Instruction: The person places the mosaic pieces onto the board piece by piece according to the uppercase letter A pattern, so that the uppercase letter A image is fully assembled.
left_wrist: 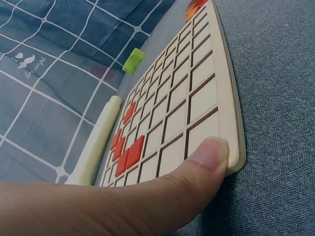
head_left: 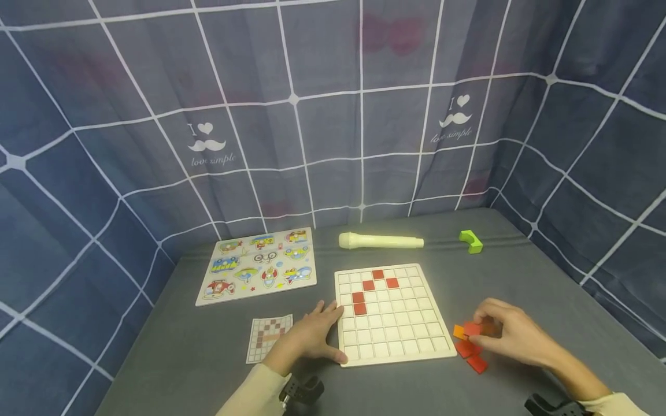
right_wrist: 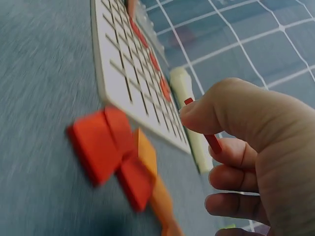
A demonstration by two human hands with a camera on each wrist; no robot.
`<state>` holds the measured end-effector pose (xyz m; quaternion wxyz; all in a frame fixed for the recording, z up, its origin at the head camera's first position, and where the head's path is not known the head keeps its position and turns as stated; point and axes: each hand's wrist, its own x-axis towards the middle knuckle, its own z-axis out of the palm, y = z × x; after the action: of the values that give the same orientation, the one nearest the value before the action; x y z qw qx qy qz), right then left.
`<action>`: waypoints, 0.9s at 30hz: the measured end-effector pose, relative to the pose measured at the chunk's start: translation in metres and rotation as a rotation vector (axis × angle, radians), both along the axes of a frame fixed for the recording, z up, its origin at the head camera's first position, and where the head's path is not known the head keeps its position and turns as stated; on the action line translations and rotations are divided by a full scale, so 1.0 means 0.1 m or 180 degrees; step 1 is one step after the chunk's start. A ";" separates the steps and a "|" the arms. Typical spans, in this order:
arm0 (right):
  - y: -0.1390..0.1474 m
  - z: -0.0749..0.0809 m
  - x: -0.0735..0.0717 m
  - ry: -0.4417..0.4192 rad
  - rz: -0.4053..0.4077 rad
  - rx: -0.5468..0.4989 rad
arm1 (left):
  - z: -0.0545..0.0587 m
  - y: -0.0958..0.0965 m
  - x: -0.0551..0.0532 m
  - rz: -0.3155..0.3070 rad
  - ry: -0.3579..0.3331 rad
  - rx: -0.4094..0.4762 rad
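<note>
A pale wooden grid board point(head_left: 387, 332) lies on the grey surface, with several red square tiles point(head_left: 360, 308) set in its upper left cells. My left hand point(head_left: 314, 335) rests along the board's left edge, fingers extended. Its thumb point(left_wrist: 209, 152) presses on the near left corner. To the right of the board, my right hand point(head_left: 520, 332) pinches a red square tile point(right_wrist: 212, 142) between thumb and forefinger, above the loose tiles. Beneath it lies a small pile of red tiles point(right_wrist: 96, 145) and orange tiles point(right_wrist: 146, 152), partly overlapping and blurred in the right wrist view.
A printed pattern card point(head_left: 257, 342) lies left of the left hand. Behind it is a picture puzzle board point(head_left: 283, 283) with vehicles. A cream microphone-shaped piece point(head_left: 382, 241) and a green curved block point(head_left: 471, 241) lie farther back, before a hanging checked cloth point(head_left: 328, 133).
</note>
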<state>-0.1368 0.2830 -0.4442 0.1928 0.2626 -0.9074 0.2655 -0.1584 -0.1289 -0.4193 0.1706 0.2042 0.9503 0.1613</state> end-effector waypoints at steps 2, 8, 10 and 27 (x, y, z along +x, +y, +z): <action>-0.09 0.01 -0.05 0.0070 0.0075 0.0024 | -0.01 0.00 0.00 0.0002 0.0000 0.0000; -0.33 0.03 -0.16 0.0186 0.0224 0.0055 | -0.01 0.00 -0.01 0.0018 -0.0005 0.0017; -0.39 0.03 -0.19 0.0177 0.0238 0.0058 | -0.01 0.00 -0.01 0.0021 -0.0006 0.0013; -0.75 -0.03 -0.38 -0.0417 0.0430 0.0070 | 0.02 0.00 0.00 -0.0023 -0.0001 0.0018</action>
<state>-0.1750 0.2080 -0.4475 0.1118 0.3073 -0.9012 0.2845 -0.1583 -0.1292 -0.4173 0.1708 0.2082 0.9491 0.1634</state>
